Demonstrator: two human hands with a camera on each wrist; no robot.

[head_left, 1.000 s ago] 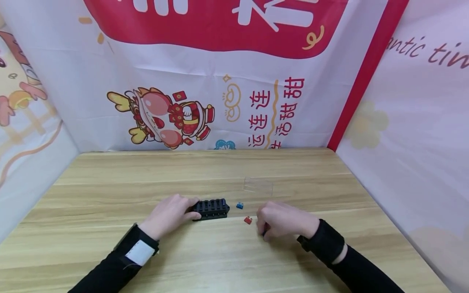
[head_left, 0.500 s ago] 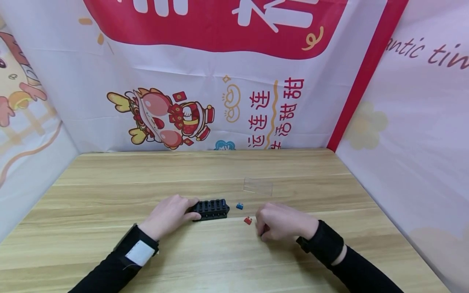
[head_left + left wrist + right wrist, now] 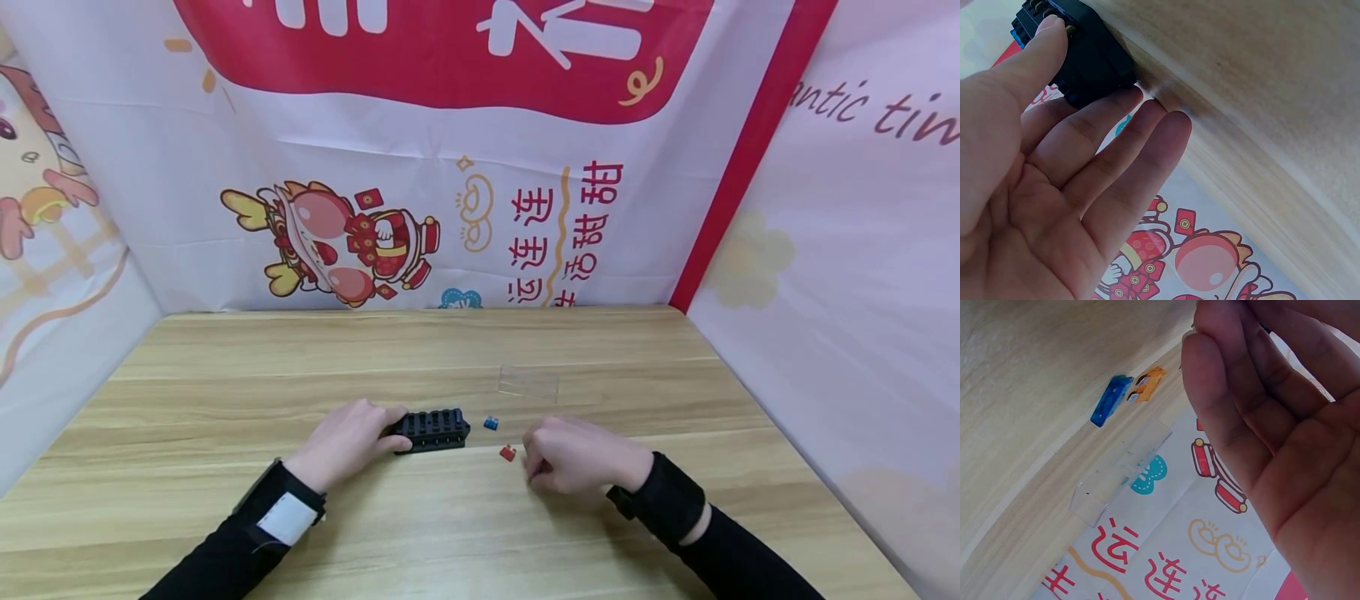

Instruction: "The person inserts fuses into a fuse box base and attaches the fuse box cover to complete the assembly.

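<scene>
My left hand (image 3: 351, 440) grips the near end of a black fuse box (image 3: 435, 430) on the table, thumb on top and fingers along its side. The left wrist view shows the fuse box (image 3: 1094, 59) between thumb and fingers, the other fingers spread loosely below. To its right lie a blue blade fuse (image 3: 491, 422) and a red blade fuse (image 3: 507, 452), which looks orange in the right wrist view. My right hand (image 3: 581, 454) is low over the table just right of the red fuse, fingers curled. Whether its fingertips pinch something I cannot tell.
A clear plastic cover (image 3: 528, 382) lies flat behind the fuses. The wooden table (image 3: 300, 358) meets a printed cloth backdrop (image 3: 480, 208) at its far edge, with more printed cloth (image 3: 840, 250) along the right side.
My right hand has shifted very slightly left toward the red fuse, its fingers still curled. The left hand, fuse box, fuses and cover stay where they were.
</scene>
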